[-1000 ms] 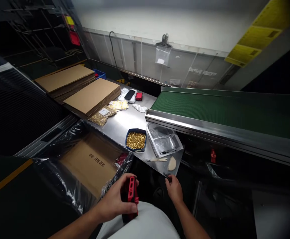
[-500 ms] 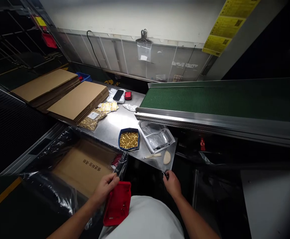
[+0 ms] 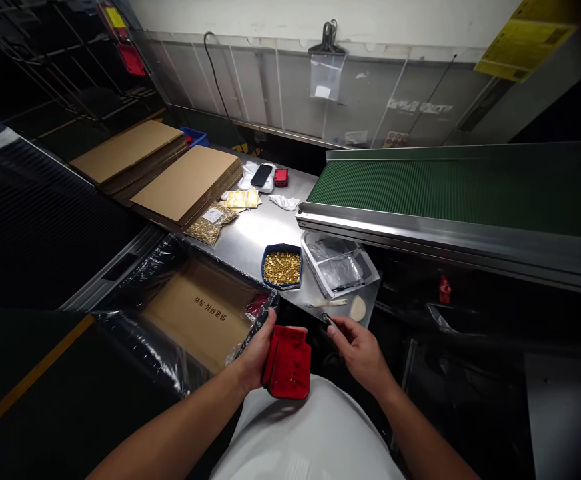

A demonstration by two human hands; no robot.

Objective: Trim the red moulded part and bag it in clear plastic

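The small dark tool [image 3: 326,319] pinched in the right hand [image 3: 362,350] is too small to identify; the box [image 3: 205,317] print is illegible.

A factory packing station is showing here: a green conveyor [image 3: 450,190] is running beside a steel bench [image 3: 250,233], flat cartons [image 3: 185,183] are lying stacked, and a tray [image 3: 282,267] is holding what look like small brass parts.
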